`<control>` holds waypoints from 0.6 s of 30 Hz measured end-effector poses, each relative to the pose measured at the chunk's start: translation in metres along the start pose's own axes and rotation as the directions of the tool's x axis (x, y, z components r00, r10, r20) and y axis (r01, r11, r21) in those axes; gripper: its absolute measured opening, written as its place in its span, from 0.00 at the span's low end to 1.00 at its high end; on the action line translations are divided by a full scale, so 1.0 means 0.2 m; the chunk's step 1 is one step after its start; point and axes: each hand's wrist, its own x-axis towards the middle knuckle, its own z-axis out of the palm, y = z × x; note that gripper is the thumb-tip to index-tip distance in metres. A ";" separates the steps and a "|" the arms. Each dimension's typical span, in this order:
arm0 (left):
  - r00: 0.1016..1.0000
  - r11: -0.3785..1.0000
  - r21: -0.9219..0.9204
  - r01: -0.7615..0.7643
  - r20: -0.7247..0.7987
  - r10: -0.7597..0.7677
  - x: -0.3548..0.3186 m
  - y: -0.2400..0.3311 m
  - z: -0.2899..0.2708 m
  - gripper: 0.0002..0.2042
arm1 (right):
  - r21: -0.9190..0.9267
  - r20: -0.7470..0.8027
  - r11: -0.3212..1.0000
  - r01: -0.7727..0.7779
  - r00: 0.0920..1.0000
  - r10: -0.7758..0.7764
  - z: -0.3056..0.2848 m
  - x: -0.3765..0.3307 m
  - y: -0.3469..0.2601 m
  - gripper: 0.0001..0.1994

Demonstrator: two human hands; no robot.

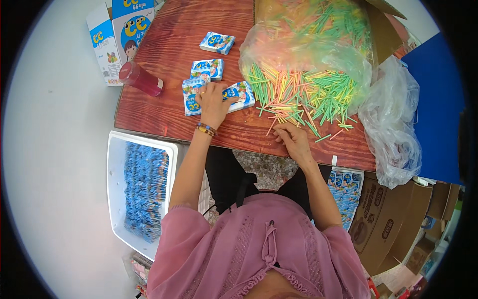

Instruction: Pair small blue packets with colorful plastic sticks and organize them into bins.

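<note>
Small blue-and-white printed packets lie in short stacks on the red wood-grain table (169, 50). My left hand (214, 103) rests over them, its fingers on the left stack (191, 102) and its thumb stretched apart onto the right packet (243, 94). Beyond the hand sit another stack (211, 67) and a separate one (217, 43). Close to the table's front edge, my right hand (295, 142) has its fingers curled together beside a loose pink stick (271, 126); whether they grip anything is hidden. Many thin pink, yellow and green sticks (318, 89) spill from a clear plastic bag (318, 60).
A pink-red capped jar (142, 79) lies at the left edge, near printed cartons (124, 35). Below left stands a white bin (169, 149) full of blue packets (144, 189). Crumpled clear plastic (391, 119), a blue panel (435, 109) and a brown cardboard box (388, 219) are at right.
</note>
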 end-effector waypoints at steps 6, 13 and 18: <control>0.999 0.999 -0.037 -0.007 -0.033 0.006 0.06 0.03 0.00 0.20 | -0.072 -0.013 0.997 0.011 1.000 -0.012 -0.01 0.00 0.01 0.08; 0.975 0.994 0.008 -0.109 -0.192 0.109 0.05 0.05 -0.02 0.17 | -0.088 -0.016 0.996 0.004 1.000 -0.006 -0.02 0.00 0.02 0.09; 0.956 0.986 -0.105 -0.128 -0.279 0.095 0.05 0.03 -0.06 0.14 | -0.069 -0.015 0.998 0.001 1.000 -0.002 -0.01 0.00 0.00 0.09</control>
